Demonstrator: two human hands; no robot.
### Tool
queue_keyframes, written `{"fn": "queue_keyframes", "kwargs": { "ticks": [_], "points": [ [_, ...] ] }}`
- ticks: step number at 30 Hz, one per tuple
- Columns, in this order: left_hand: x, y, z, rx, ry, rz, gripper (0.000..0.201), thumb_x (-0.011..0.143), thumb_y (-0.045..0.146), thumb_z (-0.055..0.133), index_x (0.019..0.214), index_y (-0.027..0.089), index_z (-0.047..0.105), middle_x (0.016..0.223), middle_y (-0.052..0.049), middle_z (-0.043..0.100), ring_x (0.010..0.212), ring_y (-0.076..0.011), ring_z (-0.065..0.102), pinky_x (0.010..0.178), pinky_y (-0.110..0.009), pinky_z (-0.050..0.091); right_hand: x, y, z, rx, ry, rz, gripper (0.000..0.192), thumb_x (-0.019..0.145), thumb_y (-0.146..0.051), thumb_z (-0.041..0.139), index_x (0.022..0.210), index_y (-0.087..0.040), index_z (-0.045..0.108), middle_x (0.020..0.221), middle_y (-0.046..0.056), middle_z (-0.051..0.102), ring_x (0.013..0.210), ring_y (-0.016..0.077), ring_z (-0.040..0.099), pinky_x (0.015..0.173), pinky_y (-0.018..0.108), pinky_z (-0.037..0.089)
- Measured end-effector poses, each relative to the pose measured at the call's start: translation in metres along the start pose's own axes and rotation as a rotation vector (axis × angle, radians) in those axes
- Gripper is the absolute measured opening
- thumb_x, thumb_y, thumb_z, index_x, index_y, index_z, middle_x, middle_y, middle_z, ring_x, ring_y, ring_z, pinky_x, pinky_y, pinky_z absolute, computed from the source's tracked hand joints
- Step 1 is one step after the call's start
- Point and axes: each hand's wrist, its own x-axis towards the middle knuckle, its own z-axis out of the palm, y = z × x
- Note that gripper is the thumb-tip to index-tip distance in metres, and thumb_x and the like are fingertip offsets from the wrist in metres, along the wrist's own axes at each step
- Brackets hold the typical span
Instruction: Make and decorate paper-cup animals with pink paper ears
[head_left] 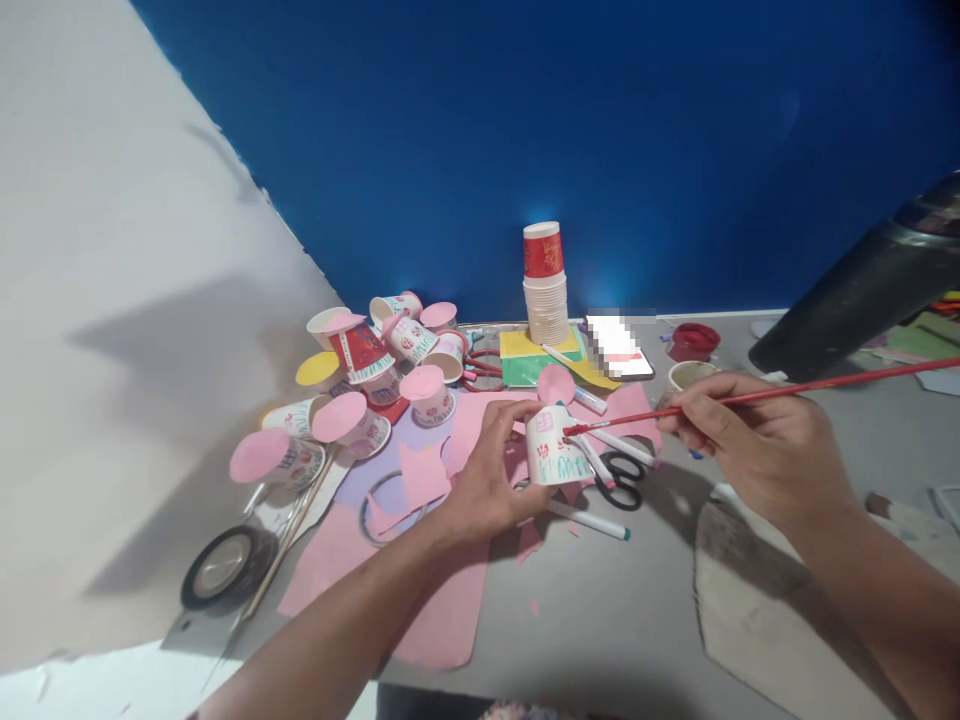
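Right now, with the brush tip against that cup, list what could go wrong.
1. The left hand holds the paper cup tilted, by its side alone; brush pressure could turn it and smear the drawing.
2. The long red paintbrush in the right hand reaches back toward the dark cylinder; its end might knock it.
3. Paint could drip onto the pink paper, scissors or markers below.

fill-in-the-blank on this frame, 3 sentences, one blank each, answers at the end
1. The left hand holds a small decorated white paper cup with a ____ paper circle on it.
2. The right hand holds a thin red-handled ____, its tip at the cup.
3. The tall stack of paper cups stands against the ____ wall.

Missing words: pink; paintbrush; blue
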Motion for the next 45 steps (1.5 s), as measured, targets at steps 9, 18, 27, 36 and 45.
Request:
{"fn": "queue_keyframes", "kwargs": {
  "ticks": [9, 18, 27, 36, 45],
  "points": [
    [0.0001, -0.0011, 0.0008, -0.033, 0.001, 0.008, 0.074, 0.069, 0.016, 0.076, 0.137, 0.030, 0.050, 0.142, -0.009, 0.049, 0.136, -0.0333, 0.050, 0.112, -0.051, 0.046, -0.0015, -0.0038, -0.0002, 0.075, -0.053, 0.038, 0.019, 0.090, -0.041, 0.077, 0.084, -0.023, 0.076, 0.072, 0.003, 0.074, 0.056, 0.0126, 0.055, 0.050, 0.026, 0.046],
    [-0.0013, 0.0004, 0.0006, -0.024, -0.010, -0.009, 0.072, 0.070, 0.015, 0.075, 0.136, 0.030, 0.051, 0.143, -0.008, 0.048, 0.134, -0.0309, 0.051, 0.111, -0.048, 0.047, -0.0025, -0.0073, 0.0016, 0.005, -0.054, 0.013, 0.019, 0.088, -0.038, 0.078, 0.079, -0.022, 0.077, 0.069, 0.002, 0.074, 0.053, 0.0113, 0.056, 0.048, 0.023, 0.046],
    [-0.0006, -0.0003, 0.0014, -0.040, -0.009, -0.006, 0.073, 0.070, 0.014, 0.075, 0.136, 0.031, 0.051, 0.142, -0.008, 0.049, 0.135, -0.0319, 0.051, 0.112, -0.049, 0.047, -0.0010, -0.0053, -0.0006, -0.004, -0.043, 0.007, 0.018, 0.087, -0.039, 0.079, 0.079, -0.023, 0.077, 0.068, 0.002, 0.073, 0.054, 0.0130, 0.056, 0.048, 0.026, 0.048],
    [-0.0004, 0.0004, 0.0009, -0.045, -0.008, 0.001, 0.072, 0.070, 0.014, 0.075, 0.137, 0.030, 0.050, 0.144, -0.009, 0.049, 0.136, -0.0325, 0.050, 0.112, -0.050, 0.047, -0.0014, -0.0069, 0.0004, -0.017, -0.046, 0.024, 0.016, 0.086, -0.038, 0.079, 0.078, -0.024, 0.078, 0.068, 0.003, 0.074, 0.052, 0.0121, 0.056, 0.048, 0.025, 0.049],
    [-0.0011, -0.0028, 0.0008, -0.085, -0.013, 0.016, 0.073, 0.072, 0.014, 0.075, 0.139, 0.030, 0.050, 0.146, -0.008, 0.047, 0.137, -0.0315, 0.049, 0.114, -0.050, 0.047, 0.0028, -0.0041, -0.0027, 0.052, -0.028, 0.029, 0.021, 0.083, -0.042, 0.082, 0.075, -0.022, 0.077, 0.065, 0.004, 0.072, 0.054, 0.0131, 0.060, 0.048, 0.024, 0.052]
  ]
}}
